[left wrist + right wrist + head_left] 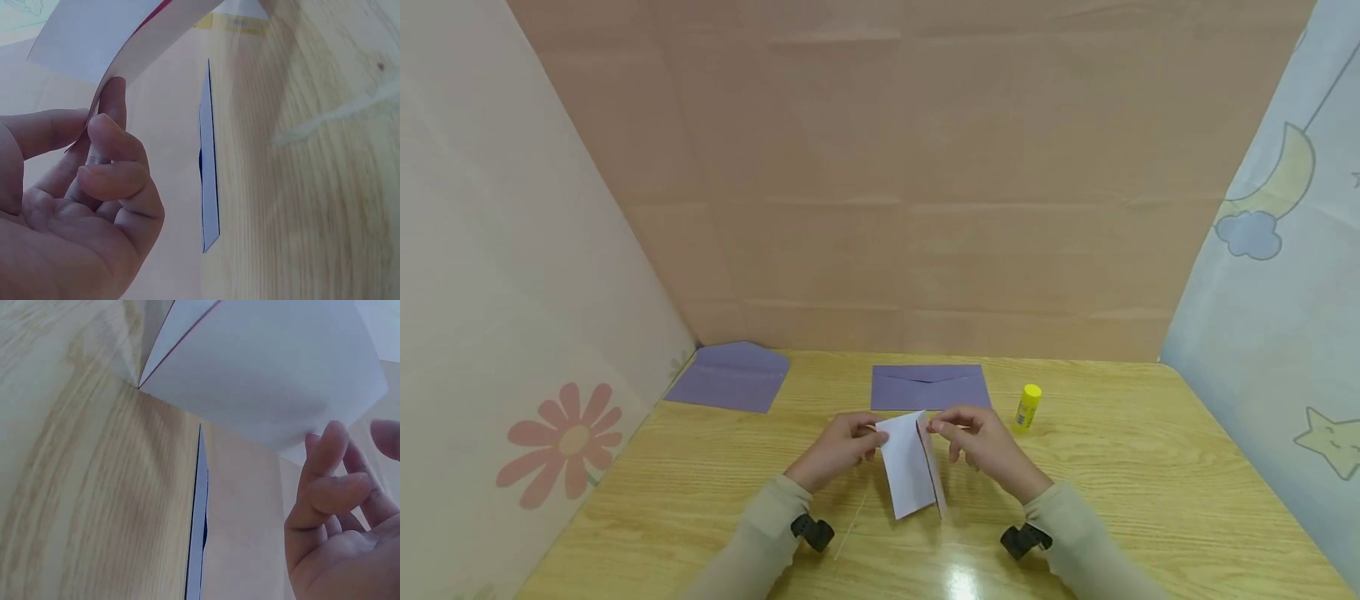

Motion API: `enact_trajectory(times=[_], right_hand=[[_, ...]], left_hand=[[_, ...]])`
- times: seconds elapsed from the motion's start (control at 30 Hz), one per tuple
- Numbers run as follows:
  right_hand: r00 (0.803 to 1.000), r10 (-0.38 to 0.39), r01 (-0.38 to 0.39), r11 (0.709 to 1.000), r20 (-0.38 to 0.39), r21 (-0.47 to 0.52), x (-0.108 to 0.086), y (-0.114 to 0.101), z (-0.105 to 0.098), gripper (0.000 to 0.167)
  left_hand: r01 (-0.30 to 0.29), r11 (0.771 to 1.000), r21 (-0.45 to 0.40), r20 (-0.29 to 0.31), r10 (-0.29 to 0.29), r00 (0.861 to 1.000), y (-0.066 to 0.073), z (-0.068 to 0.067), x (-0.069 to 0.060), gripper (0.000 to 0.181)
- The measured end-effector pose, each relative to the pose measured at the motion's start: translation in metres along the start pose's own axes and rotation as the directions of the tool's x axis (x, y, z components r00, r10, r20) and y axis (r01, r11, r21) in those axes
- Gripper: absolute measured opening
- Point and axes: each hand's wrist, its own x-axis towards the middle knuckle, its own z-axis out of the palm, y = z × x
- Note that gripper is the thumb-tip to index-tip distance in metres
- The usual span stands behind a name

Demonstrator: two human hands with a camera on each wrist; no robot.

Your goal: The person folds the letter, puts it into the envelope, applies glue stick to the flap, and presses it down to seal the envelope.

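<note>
A folded white card (906, 467) with a thin red edge stands tilted and partly unfolded above the table, its two panels spread apart. My left hand (847, 446) pinches its left panel near the upper corner. In the left wrist view, thumb and fingers (112, 94) meet on the card's edge. My right hand (981, 442) is at the top of the right panel. In the right wrist view its fingertips (334, 434) are by the panel, with the thumb apart from them. Just behind the card lies a purple envelope (928, 392) with its flap folded down.
Another purple envelope (730, 379), flap unfolded, lies at the back left of the wooden table (1112, 467). A yellow glue stick (1028, 407) stands upright right of centre. A thin pale strip (850, 527) lies near my left forearm. Paper-covered walls (925, 167) enclose the back and sides.
</note>
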Motion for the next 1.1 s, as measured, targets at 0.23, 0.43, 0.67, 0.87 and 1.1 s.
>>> enact_trajectory(times=[0.23, 0.43, 0.67, 0.87, 1.1], right_hand=[[0.997, 0.040, -0.046, 0.994, -0.061, -0.095, 0.003, 0.004, 0.005, 0.045], [0.985, 0.104, -0.121, 0.984, -0.135, -0.128, 0.003, 0.001, 0.008, 0.035], [0.976, 0.114, -0.137, 0.984, -0.184, -0.117, 0.002, -0.001, 0.009, 0.017], [0.979, 0.097, -0.124, 0.982, -0.182, -0.145, 0.002, -0.004, 0.009, 0.011], [0.992, 0.051, -0.071, 0.981, -0.112, -0.182, 0.000, -0.006, 0.006, 0.012]], left_hand=[[-0.009, 0.999, -0.031, 0.031, 0.010, 0.999, 0.003, 0.005, 0.000, 0.016], [-0.017, 0.999, -0.049, 0.068, 0.021, 0.997, 0.004, 0.008, 0.001, 0.019], [0.003, 0.996, -0.089, 0.091, 0.006, 0.996, 0.006, 0.011, 0.001, 0.041], [-0.026, 0.999, -0.038, 0.024, 0.027, 0.999, 0.006, 0.014, 0.001, 0.034], [-0.076, 0.997, 0.026, -0.002, 0.076, 0.997, 0.006, 0.015, 0.002, 0.028]])
